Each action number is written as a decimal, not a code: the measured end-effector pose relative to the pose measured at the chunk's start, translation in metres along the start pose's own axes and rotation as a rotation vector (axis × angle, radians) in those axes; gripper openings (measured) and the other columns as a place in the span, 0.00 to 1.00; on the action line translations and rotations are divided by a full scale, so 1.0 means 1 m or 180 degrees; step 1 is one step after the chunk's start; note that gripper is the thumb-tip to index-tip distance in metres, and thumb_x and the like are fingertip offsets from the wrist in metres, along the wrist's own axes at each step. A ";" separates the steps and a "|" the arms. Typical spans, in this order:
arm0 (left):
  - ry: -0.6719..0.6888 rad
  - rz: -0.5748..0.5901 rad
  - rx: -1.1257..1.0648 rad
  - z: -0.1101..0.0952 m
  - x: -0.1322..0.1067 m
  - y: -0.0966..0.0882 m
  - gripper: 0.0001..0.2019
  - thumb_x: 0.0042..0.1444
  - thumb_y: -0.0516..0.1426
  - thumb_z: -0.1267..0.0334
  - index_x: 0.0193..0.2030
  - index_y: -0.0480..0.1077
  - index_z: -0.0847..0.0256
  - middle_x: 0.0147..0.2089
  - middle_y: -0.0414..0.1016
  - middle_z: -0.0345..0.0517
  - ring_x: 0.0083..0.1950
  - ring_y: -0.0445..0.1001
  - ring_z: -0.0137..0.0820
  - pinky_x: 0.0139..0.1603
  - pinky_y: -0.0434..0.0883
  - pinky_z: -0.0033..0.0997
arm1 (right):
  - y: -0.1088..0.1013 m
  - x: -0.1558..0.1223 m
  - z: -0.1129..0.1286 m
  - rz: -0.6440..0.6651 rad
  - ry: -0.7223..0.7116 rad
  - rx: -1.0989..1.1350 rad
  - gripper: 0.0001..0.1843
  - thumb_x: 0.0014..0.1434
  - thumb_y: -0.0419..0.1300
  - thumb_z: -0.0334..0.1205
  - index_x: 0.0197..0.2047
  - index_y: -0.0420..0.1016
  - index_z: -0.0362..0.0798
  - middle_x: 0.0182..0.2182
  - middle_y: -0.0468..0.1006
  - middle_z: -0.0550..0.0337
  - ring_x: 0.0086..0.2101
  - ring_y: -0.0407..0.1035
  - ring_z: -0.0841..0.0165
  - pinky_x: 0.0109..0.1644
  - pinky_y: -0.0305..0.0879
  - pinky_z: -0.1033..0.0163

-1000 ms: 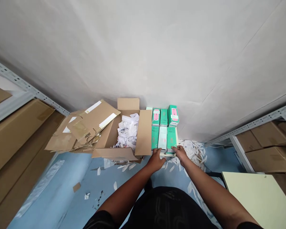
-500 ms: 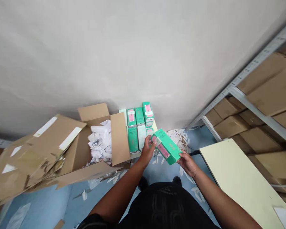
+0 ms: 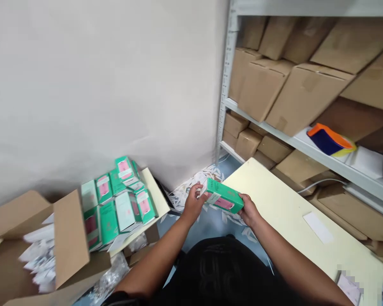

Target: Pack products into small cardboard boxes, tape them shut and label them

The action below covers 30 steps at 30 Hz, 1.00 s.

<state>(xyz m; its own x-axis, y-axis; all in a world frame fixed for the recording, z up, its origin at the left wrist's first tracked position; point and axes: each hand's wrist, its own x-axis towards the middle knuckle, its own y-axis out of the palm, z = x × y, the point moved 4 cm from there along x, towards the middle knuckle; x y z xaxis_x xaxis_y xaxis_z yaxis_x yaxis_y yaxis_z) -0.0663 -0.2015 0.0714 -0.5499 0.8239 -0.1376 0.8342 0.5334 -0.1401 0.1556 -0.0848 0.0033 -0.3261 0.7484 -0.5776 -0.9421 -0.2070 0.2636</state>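
Note:
Both hands hold a long green box (image 3: 230,193) with a pink picture and a white label, in front of my body. My left hand (image 3: 194,201) grips its left end, thumb on the near side. Around the right end, my right hand (image 3: 249,210) has its fingers closed. To the left, several similar green boxes (image 3: 110,221) stand in rows on a cream table (image 3: 156,187), one stacked on top of others near the wall.
An open cardboard carton (image 3: 70,238) with crumpled white paper stands at the left. A cream table (image 3: 274,191) is at the right, a white slip (image 3: 318,227) on it. Behind it, metal shelving (image 3: 274,129) bears brown boxes. Paper scraps (image 3: 191,178) litter the floor.
My view has turned to the right, bringing more of the shelving and right table into sight. The held green box has tilted to a flatter angle, with both hands still on it.

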 end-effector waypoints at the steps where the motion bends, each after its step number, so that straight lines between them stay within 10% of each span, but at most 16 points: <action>1: -0.0009 0.0147 -0.0079 -0.005 0.006 0.021 0.22 0.57 0.62 0.47 0.53 0.66 0.56 0.64 0.70 0.53 0.53 0.76 0.36 0.51 0.74 0.36 | -0.017 0.008 0.005 0.0021 0.0181 0.0108 0.12 0.55 0.61 0.50 0.40 0.69 0.54 0.28 0.79 0.64 0.29 0.75 0.63 0.32 0.73 0.59; 6: 0.0025 0.0808 0.0147 -0.034 0.021 0.107 0.31 0.48 0.68 0.57 0.57 0.62 0.56 0.47 0.75 0.45 0.43 0.76 0.32 0.45 0.75 0.34 | -0.077 0.029 0.024 0.0051 0.0823 0.0459 0.12 0.59 0.59 0.51 0.38 0.71 0.52 0.30 0.81 0.59 0.32 0.78 0.61 0.40 0.77 0.54; 12: 0.0741 0.1316 0.0907 -0.067 0.042 0.169 0.31 0.47 0.68 0.64 0.58 0.64 0.56 0.57 0.71 0.49 0.51 0.74 0.36 0.56 0.73 0.41 | -0.112 0.035 0.026 -0.0238 0.0898 0.0836 0.14 0.60 0.60 0.51 0.42 0.73 0.49 0.34 0.80 0.57 0.34 0.77 0.62 0.43 0.76 0.53; 17: 0.0477 0.2090 0.0273 -0.046 0.081 0.201 0.30 0.53 0.65 0.61 0.61 0.60 0.57 0.59 0.71 0.53 0.56 0.75 0.37 0.59 0.73 0.42 | -0.145 0.031 0.043 -0.0676 0.0075 0.1221 0.17 0.54 0.63 0.50 0.45 0.69 0.54 0.39 0.80 0.60 0.38 0.77 0.60 0.44 0.75 0.50; 21: 0.0390 0.2427 0.0681 -0.012 0.126 0.213 0.34 0.49 0.65 0.66 0.63 0.61 0.56 0.68 0.64 0.55 0.63 0.71 0.40 0.62 0.71 0.45 | -0.170 0.021 0.077 -0.1928 -0.0830 0.0325 0.17 0.51 0.64 0.48 0.44 0.70 0.54 0.40 0.75 0.61 0.39 0.72 0.61 0.46 0.72 0.54; 25: 0.0612 0.2329 0.1452 -0.005 0.163 0.225 0.28 0.49 0.62 0.69 0.59 0.67 0.56 0.64 0.67 0.53 0.58 0.74 0.41 0.59 0.73 0.48 | -0.155 0.021 0.113 -0.2921 -0.1789 -0.1485 0.20 0.53 0.66 0.47 0.47 0.69 0.52 0.45 0.69 0.54 0.47 0.66 0.56 0.57 0.66 0.48; 30: 0.1238 0.3268 0.1243 -0.034 0.161 0.267 0.25 0.53 0.60 0.67 0.59 0.68 0.55 0.58 0.71 0.50 0.53 0.75 0.38 0.51 0.76 0.40 | -0.105 0.046 0.116 -0.2862 -0.1917 -0.2905 0.15 0.55 0.65 0.40 0.46 0.71 0.51 0.44 0.68 0.49 0.49 0.62 0.51 0.58 0.65 0.42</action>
<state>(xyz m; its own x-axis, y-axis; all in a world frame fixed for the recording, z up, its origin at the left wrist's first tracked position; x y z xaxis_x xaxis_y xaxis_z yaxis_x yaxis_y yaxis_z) 0.0692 0.0796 0.0448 0.4828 0.8736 -0.0612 0.7729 -0.4579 -0.4392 0.2489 0.0445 0.0382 0.2673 0.9435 0.1958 -0.6019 0.3221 -0.7308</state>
